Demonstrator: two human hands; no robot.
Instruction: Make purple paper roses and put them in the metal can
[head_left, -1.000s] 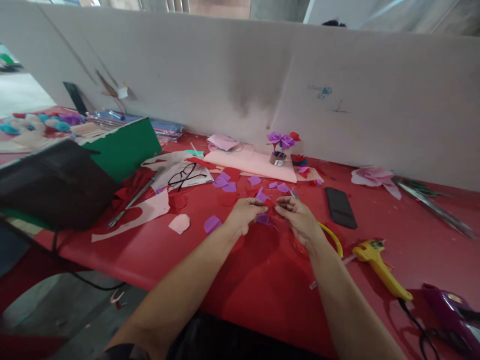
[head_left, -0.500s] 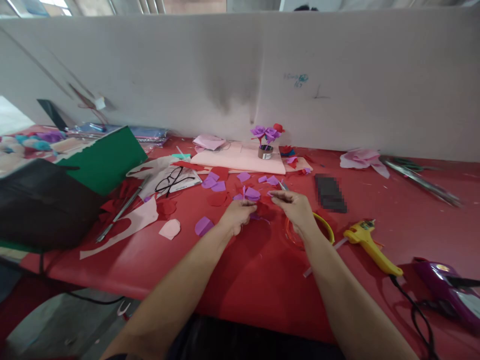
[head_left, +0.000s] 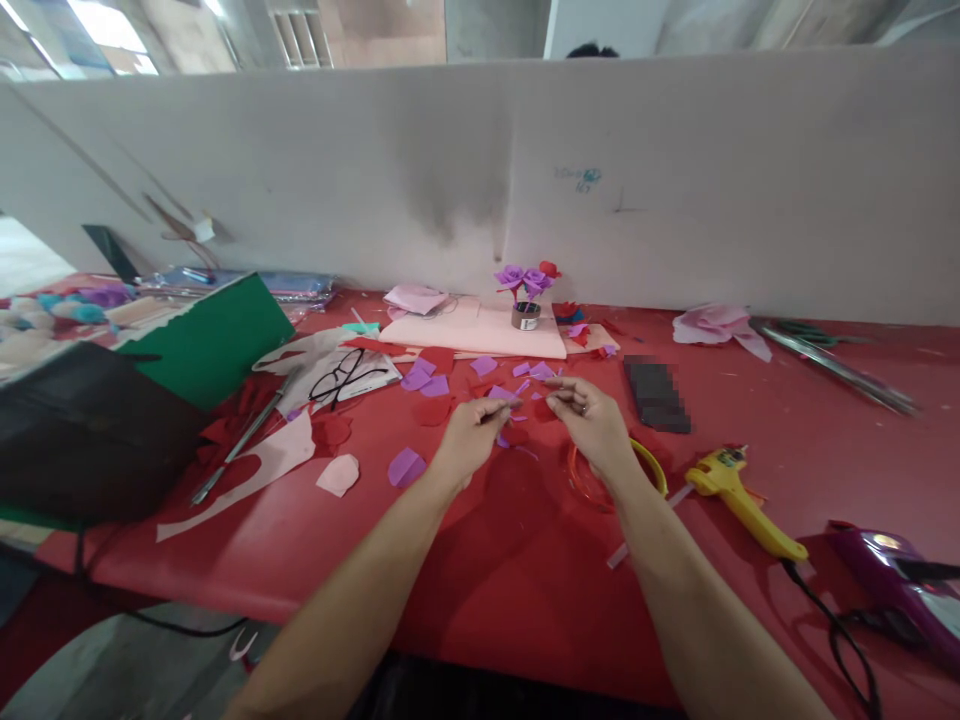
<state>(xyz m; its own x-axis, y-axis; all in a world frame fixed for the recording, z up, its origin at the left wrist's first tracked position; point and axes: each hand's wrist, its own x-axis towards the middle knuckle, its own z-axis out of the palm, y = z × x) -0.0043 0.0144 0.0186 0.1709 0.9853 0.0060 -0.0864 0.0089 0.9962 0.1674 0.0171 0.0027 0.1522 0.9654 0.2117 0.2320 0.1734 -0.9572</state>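
Note:
My left hand point(head_left: 469, 436) and my right hand point(head_left: 592, 422) are held close together above the red table point(head_left: 525, 560). Both pinch a small piece of purple paper or a thin stick between them; it is too small to name. Purple paper petals point(head_left: 436, 385) and red petals point(head_left: 433, 411) lie scattered just beyond my fingers. A small cup with purple and red paper flowers point(head_left: 527, 288) stands on a pink sheet point(head_left: 480, 331) further back.
A yellow glue gun point(head_left: 739, 495) and a purple tool point(head_left: 896, 590) lie at the right, a dark phone point(head_left: 658, 394) near my right hand. Glasses point(head_left: 346, 369), a green sheet point(head_left: 214, 338) and a black bag point(head_left: 82, 430) sit left. A white partition point(head_left: 480, 180) backs the table.
My hands have shifted slightly and drawn closer together while pinching; the view has tilted up a little. The things on the table have not moved.

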